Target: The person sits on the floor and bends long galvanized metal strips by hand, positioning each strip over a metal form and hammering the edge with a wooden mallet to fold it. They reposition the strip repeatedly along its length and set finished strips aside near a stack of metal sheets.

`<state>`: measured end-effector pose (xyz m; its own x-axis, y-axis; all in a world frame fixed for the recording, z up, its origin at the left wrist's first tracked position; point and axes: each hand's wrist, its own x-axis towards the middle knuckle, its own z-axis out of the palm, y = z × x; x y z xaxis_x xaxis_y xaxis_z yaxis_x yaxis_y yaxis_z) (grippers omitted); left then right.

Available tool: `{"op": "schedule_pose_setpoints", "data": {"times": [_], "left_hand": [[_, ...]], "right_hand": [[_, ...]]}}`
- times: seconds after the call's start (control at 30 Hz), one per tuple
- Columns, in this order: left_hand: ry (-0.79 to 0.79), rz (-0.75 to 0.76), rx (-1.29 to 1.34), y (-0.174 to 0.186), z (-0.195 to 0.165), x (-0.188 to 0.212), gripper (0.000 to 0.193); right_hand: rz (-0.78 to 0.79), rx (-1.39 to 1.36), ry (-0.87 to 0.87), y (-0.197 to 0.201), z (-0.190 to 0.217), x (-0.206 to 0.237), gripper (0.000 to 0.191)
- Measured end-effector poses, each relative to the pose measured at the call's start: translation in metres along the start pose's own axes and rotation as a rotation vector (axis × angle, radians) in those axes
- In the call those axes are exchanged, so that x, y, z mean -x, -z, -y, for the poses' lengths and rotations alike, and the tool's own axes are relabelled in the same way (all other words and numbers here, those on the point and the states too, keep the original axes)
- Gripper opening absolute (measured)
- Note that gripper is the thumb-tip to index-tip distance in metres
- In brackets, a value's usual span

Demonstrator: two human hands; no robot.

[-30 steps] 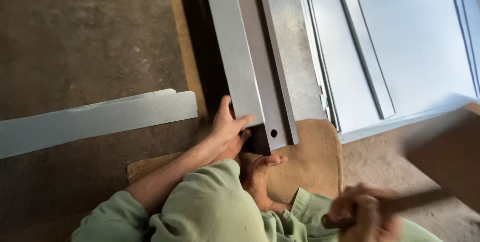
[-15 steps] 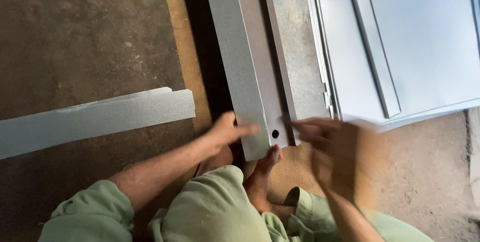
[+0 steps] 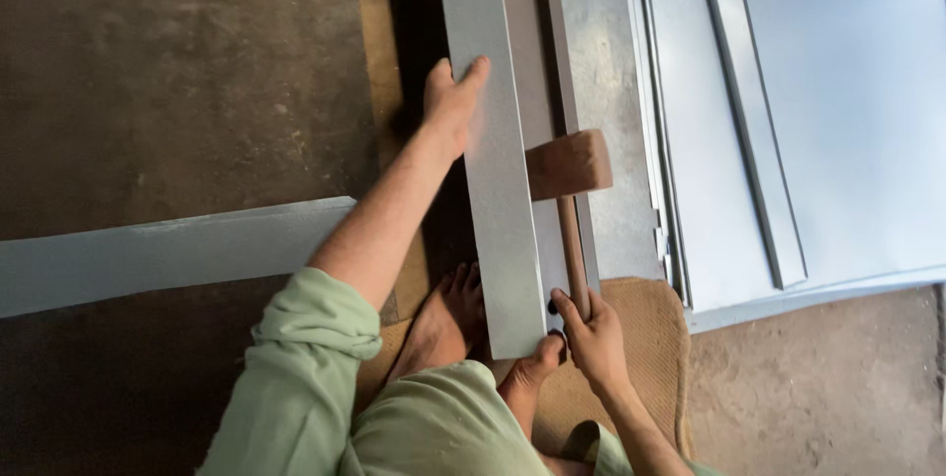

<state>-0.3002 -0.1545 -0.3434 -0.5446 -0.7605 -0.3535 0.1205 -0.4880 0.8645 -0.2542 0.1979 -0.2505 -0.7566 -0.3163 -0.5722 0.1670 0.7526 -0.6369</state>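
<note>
The left hand [image 3: 451, 102] presses open-fingered on the folded metal strip [image 3: 493, 170] while the right hand [image 3: 589, 338] grips the wooden mallet [image 3: 569, 180] (head resting on the strip), so the hammering looks only partway done.

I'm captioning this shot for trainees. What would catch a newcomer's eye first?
A long folded grey metal strip runs up the middle, steadied by the left hand on its left edge. Beside it, the right hand holds a wooden mallet whose head rests on the metal. Bare feet brace the strip's near end.
</note>
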Motion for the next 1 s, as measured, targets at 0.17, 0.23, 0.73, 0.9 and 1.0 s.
{"op": "schedule_pose_setpoints", "data": {"times": [0.17, 0.23, 0.73, 0.9, 1.0], "left_hand": [[0.052, -0.028, -0.014, -0.001, -0.003, 0.003, 0.049], [0.041, -0.063, -0.043, -0.002, -0.007, 0.002, 0.055], [0.143, 0.001, 0.025, -0.005, -0.014, 0.006, 0.035], [0.114, -0.033, -0.031, -0.008, -0.024, 0.013, 0.036], [0.253, 0.002, 0.020, -0.007, -0.024, 0.013, 0.037]], "right_hand": [[-0.080, 0.258, 0.296, 0.008, 0.025, -0.018, 0.041], [-0.075, 0.198, 0.245, 0.014, 0.050, -0.030, 0.039], [-0.178, 0.141, 0.967, -0.025, 0.250, -0.182, 0.027], [-0.272, 0.224, 0.843, -0.026, 0.245, -0.198, 0.040], [-0.282, 0.212, 0.904, -0.025, 0.243, -0.200, 0.041]]}}
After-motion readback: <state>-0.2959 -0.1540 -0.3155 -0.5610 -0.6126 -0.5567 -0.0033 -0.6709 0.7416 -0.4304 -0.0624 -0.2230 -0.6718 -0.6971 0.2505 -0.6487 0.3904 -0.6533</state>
